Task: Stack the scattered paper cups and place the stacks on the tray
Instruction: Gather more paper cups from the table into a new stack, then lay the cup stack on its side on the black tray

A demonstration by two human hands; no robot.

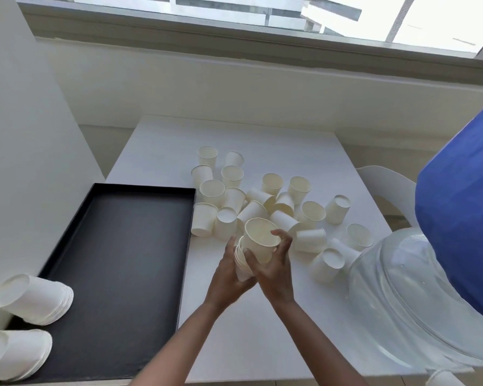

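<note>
The stacking step is in hand. A short stack of paper cups is gripped by the left hand, its fingers curled round the stack's side. A single cup is held mouth up by the right hand, with the thumb laid across the cup's wall and the fingers hooked over its far rim. This cup is tilted and seems partly set into the mouth of the short stack, above the near middle of the table.

The next move calls for the single cup to be lined up with the stack and pressed down until it nests. Another cup is then to be taken from the loose cups. These lie just beyond the hands, crowded together, some upright, some upside down, some on their sides. Much of the task is judged to remain.

The black tray lies at the left of the table. At its near left corner a first finished stack is laid on its side, and a second finished stack lies just in front of it. The rest of the tray's floor is bare.

A clear water jug stands at the right, touching or hiding some of the cups there.
</note>
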